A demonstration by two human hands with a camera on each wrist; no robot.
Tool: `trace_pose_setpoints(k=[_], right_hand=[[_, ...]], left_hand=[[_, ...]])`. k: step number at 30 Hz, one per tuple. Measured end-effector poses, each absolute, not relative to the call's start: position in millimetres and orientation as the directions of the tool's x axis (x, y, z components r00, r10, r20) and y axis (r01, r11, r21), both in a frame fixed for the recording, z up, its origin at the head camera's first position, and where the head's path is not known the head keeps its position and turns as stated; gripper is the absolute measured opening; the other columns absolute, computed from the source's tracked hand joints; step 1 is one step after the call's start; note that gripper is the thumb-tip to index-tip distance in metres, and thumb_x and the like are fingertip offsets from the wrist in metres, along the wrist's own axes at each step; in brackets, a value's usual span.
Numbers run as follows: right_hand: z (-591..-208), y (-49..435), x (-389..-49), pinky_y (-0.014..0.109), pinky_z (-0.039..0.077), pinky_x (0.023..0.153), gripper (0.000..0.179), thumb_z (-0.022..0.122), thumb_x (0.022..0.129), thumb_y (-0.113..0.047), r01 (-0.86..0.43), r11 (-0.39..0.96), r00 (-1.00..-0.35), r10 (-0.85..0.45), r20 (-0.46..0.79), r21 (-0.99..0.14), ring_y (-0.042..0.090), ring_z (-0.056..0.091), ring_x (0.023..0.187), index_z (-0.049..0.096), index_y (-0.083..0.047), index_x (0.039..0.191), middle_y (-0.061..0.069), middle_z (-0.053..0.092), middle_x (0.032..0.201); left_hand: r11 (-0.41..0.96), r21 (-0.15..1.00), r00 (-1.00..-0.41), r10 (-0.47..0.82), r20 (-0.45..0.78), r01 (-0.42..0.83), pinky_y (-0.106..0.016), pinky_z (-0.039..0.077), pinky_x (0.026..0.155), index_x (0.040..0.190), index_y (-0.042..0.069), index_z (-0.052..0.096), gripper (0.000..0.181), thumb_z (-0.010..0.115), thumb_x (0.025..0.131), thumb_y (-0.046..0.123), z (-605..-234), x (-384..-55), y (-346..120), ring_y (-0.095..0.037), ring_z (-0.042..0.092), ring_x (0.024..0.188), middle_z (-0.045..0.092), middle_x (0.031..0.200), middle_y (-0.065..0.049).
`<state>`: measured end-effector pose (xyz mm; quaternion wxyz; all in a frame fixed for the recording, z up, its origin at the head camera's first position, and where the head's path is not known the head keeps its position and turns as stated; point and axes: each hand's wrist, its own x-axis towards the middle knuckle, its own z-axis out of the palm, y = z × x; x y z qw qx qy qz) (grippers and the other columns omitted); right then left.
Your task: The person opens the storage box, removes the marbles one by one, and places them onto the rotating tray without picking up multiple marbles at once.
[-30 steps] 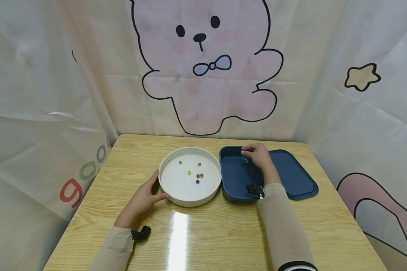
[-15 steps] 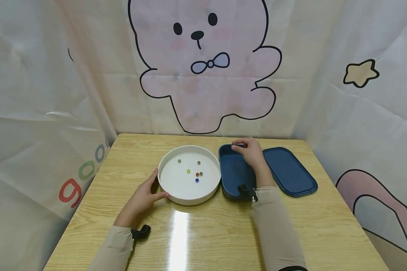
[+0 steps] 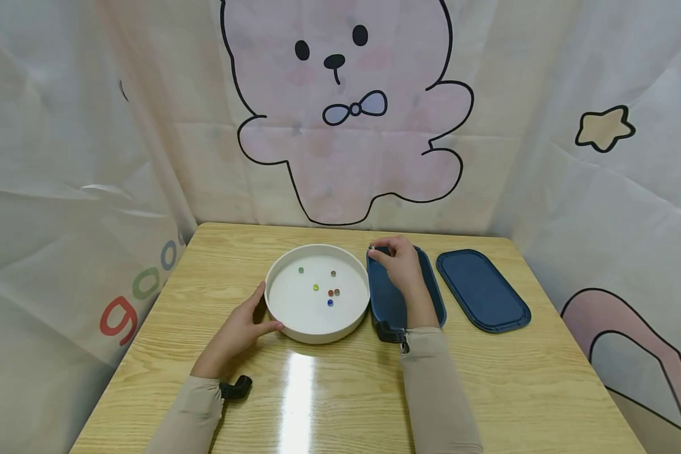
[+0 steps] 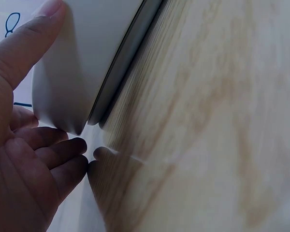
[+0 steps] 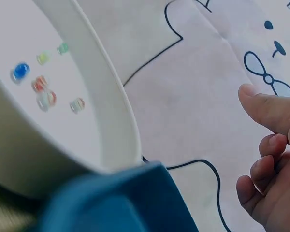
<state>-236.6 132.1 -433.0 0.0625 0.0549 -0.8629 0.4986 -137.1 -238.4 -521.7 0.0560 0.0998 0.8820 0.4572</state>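
A round white dish (image 3: 295, 309) holds several small glass marbles, among them a blue marble (image 3: 330, 302), a yellow one and a green one. My left hand (image 3: 238, 329) grips the dish at its left side, thumb at the near wall; in the left wrist view, the fingers curl at its lower edge. My right hand (image 3: 403, 265) is over the far end of the deep blue box (image 3: 383, 287). Its thumb and forefinger pinch a tiny pale marble (image 3: 371, 248) near the box's far left corner. The right wrist view hides this marble behind the thumb (image 5: 261, 104).
The blue box stands against the dish's right side. To the right of the box lies a flat blue lid (image 3: 483, 290) on the wooden table (image 3: 340, 391). A printed curtain (image 3: 340, 170) hangs behind the table's far edge.
My right hand has moved left across the far end of the box, fingertips pinched, uncovering the lid and the box's right side. The left hand and the dish have stayed in place.
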Motion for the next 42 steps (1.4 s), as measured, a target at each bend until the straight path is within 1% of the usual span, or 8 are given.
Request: trace_pose_setpoints(k=[5,9,12,17,24,33,37,42], right_hand=[[-437.7,117.8,-235.5,0.042,0.035,0.073,0.022,0.077,0.094,-0.028,-0.169,0.523,-0.984,-0.04,0.175,-0.835,0.027,0.039,0.088,0.078,-0.016,0.113,0.008,0.043,0.096],[-442.2,107.1,-235.4,0.044,0.048,0.087,0.019,0.078,0.093,-0.024,-0.188,0.563,-0.981,-0.068,0.182,-0.805,0.028,0.052,0.099,0.08,-0.016,0.11,0.008,0.053,0.103],[-444.2,98.4,-235.6,0.047,0.05,0.088,0.018,0.08,0.092,-0.021,-0.2,0.592,-0.98,-0.105,0.171,-0.781,0.03,0.054,0.1,0.081,-0.016,0.109,0.009,0.057,0.105],[-442.9,82.9,-234.6,0.042,0.043,0.075,0.017,0.08,0.092,-0.022,-0.217,0.657,-0.975,-0.179,0.131,-0.722,0.027,0.049,0.093,0.081,-0.021,0.109,0.009,0.06,0.106],[-442.8,64.4,-235.3,0.04,0.046,0.078,0.017,0.08,0.092,-0.023,-0.261,0.726,-0.955,-0.291,0.06,-0.637,0.025,0.051,0.096,0.081,-0.02,0.108,0.009,0.061,0.109],[-458.2,51.4,-237.8,0.039,0.05,0.083,0.017,0.082,0.089,-0.017,-0.299,0.729,-0.923,-0.385,-0.009,-0.615,0.029,0.058,0.101,0.082,-0.017,0.106,0.008,0.063,0.109],[-463.9,46.4,-238.0,0.035,0.048,0.08,0.015,0.083,0.088,-0.017,-0.314,0.746,-0.912,-0.409,-0.032,-0.588,0.022,0.053,0.094,0.083,-0.019,0.103,0.003,0.06,0.103],[-467.1,43.0,-237.9,0.033,0.044,0.08,0.015,0.083,0.087,-0.016,-0.336,0.758,-0.9,-0.433,-0.046,-0.559,0.019,0.048,0.09,0.083,-0.018,0.102,0.006,0.06,0.104]], left_hand=[[0.557,0.822,-0.974,0.227,-0.011,0.12,-0.055,0.022,0.125,0.166,0.009,0.009,0.12,0.082,0.082,0.054,-521.1,-136.7,-237.3,-0.031,0.017,0.157,0.014,0.171,-0.009],[0.55,0.827,-0.972,0.233,-0.014,0.12,-0.055,0.022,0.125,0.166,0.009,0.008,0.12,0.082,0.082,0.052,-520.4,-136.4,-237.1,-0.031,0.017,0.157,0.014,0.171,-0.009],[0.556,0.822,-0.971,0.238,-0.017,0.122,-0.055,0.022,0.125,0.166,0.009,0.007,0.12,0.082,0.082,0.053,-520.2,-136.9,-238.1,-0.032,0.017,0.157,0.013,0.171,-0.009],[0.554,0.823,-0.97,0.241,-0.015,0.125,-0.056,0.022,0.125,0.166,0.01,0.007,0.12,0.082,0.082,0.054,-519.6,-138.4,-239.7,-0.032,0.016,0.157,0.013,0.171,-0.009],[0.569,0.812,-0.971,0.237,-0.013,0.128,-0.055,0.023,0.125,0.166,0.009,0.008,0.12,0.081,0.082,0.054,-521.3,-139.5,-240.8,-0.032,0.018,0.157,0.014,0.171,-0.009],[0.554,0.823,-0.971,0.241,-0.015,0.125,-0.055,0.023,0.125,0.166,0.01,0.008,0.121,0.08,0.081,0.057,-523.8,-138.2,-240.6,-0.031,0.017,0.157,0.014,0.171,-0.009],[0.554,0.824,-0.971,0.238,-0.018,0.12,-0.056,0.022,0.125,0.166,0.01,0.008,0.122,0.08,0.08,0.06,-522.8,-137.5,-240.9,-0.032,0.017,0.157,0.014,0.171,-0.009],[0.557,0.821,-0.971,0.239,-0.02,0.12,-0.055,0.022,0.125,0.166,0.012,0.008,0.121,0.08,0.081,0.059,-521.8,-137.6,-241.0,-0.031,0.017,0.157,0.014,0.171,-0.008]])
